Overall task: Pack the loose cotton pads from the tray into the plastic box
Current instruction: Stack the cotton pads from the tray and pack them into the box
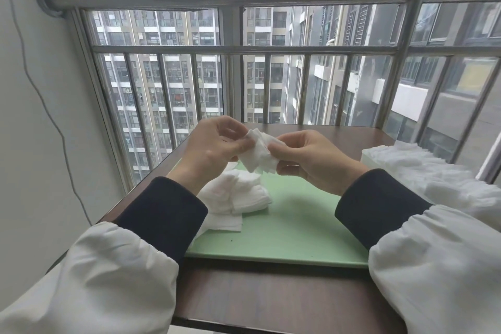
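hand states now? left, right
Left hand: closed, fingers pinching the small stack of white square cotton pads.
Right hand: closed, fingers pinching the same stack from its other side.

Pads (235, 196) on tray (294, 228); box (366, 157) seemingly right.

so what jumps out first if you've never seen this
The left hand and right hand pinch a bunch of pads mid-frame above the green tray. A loose pile lies on the tray's left side, and the box at the right edge is heaped with pads.
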Demonstrator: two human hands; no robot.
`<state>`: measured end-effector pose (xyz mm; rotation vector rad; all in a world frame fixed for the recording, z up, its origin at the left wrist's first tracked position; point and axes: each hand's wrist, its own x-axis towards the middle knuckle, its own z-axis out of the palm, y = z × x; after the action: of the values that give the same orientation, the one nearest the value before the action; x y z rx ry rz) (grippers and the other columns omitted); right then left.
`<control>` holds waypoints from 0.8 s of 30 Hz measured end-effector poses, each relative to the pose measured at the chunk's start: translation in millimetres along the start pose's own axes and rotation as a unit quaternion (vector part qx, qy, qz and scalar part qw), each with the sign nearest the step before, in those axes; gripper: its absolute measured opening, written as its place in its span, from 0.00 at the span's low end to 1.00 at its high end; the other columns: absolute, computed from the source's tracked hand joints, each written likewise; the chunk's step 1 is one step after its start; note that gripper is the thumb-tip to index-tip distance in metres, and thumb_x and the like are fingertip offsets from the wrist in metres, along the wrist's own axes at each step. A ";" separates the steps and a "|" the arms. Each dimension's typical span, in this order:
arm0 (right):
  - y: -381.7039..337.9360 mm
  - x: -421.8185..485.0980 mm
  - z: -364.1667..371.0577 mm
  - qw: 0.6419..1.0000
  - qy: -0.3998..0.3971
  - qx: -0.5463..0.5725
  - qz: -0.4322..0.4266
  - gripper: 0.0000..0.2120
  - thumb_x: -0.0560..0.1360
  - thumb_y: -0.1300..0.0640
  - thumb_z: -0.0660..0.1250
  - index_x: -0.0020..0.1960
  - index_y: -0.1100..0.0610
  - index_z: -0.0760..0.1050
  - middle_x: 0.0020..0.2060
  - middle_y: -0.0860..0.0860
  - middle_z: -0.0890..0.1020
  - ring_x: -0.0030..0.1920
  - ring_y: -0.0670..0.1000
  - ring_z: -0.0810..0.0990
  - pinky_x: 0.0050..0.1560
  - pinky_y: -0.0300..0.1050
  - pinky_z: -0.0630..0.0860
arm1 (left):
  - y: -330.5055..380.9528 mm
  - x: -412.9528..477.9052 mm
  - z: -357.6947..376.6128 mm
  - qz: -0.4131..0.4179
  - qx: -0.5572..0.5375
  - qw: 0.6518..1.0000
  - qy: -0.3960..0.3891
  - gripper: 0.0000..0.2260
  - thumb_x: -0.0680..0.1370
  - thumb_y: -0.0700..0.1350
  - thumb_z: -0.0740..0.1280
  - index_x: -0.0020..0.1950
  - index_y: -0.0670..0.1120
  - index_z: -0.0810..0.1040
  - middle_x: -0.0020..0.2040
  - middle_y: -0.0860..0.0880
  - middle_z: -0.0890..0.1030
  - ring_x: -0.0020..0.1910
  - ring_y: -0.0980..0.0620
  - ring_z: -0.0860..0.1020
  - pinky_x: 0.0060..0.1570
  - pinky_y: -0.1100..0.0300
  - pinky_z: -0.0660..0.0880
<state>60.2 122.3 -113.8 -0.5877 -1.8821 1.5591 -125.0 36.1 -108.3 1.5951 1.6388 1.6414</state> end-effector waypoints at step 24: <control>-6.2 -2.2 1.7 1.000 0.003 -0.002 0.030 0.06 0.79 0.62 0.66 0.52 0.61 0.81 0.42 0.56 0.85 0.42 0.54 0.85 0.40 0.45 0.81 | -0.9 0.2 2.7 0.034 -0.007 0.998 -0.048 0.03 0.75 0.49 0.76 0.45 0.54 0.83 0.38 0.56 0.84 0.37 0.57 0.82 0.33 0.63 0.79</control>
<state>60.9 118.4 -108.3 -0.6562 -1.8792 1.5911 -123.3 37.9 -109.8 1.7131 1.5385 1.5787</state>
